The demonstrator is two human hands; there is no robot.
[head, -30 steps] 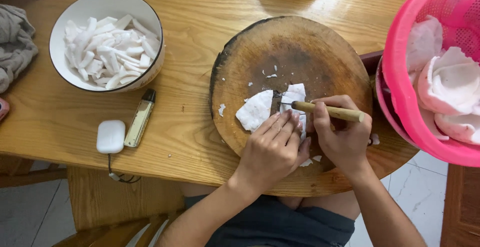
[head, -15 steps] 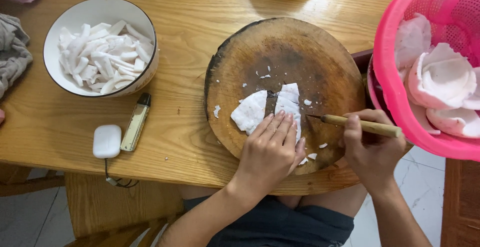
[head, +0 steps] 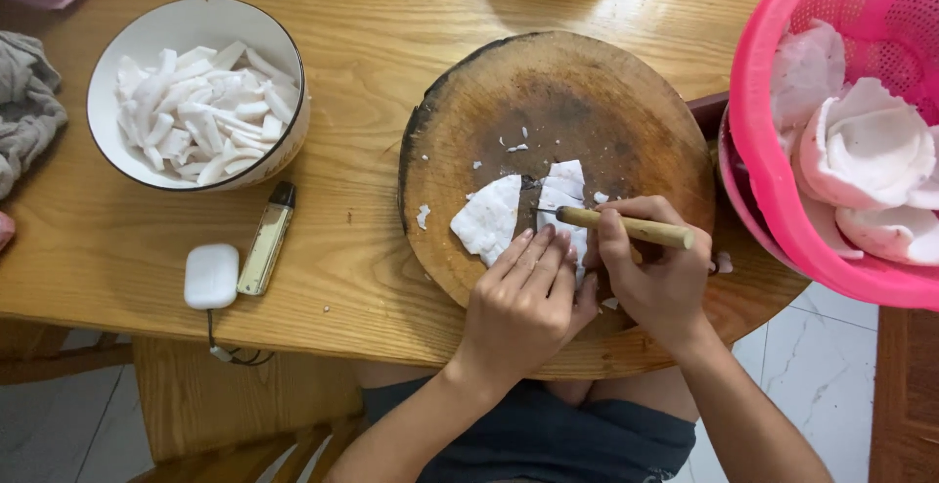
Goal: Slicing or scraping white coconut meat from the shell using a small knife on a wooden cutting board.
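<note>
— White coconut flesh (head: 486, 217), one broad piece with a narrower strip just beside it, lies near the middle of the round wooden chopping block (head: 587, 102). Who holds what?

— Left hand (head: 523, 302) lies flat, its fingers (head: 541, 253) straight and close together, pressing the flesh down at its near edge. Right hand (head: 657, 283) is wrapped around the pale wooden handle of a knife (head: 626, 227); the blade points toward the gap between the pieces and is mostly hidden.

— How would you cut it well?

— My judgement: keep the left fingertips tucked back from the blade line, hold the piece steady so it cannot skid, and draw the knife in even strokes so the strips match those in the white bowl (head: 196, 102) on the left.

— And around the block?

— Small white crumbs dot it. To the right a pink plastic basket (head: 773, 151) holds more large white pieces. Left of the block lie a slim lighter (head: 267, 251) and a small white case (head: 211, 275) with a cord, and a grey cloth (head: 24, 111) at the far edge.

— The surface?

— Light wooden worktop (head: 372, 23), with pale floor tiles (head: 831, 346) below
</note>
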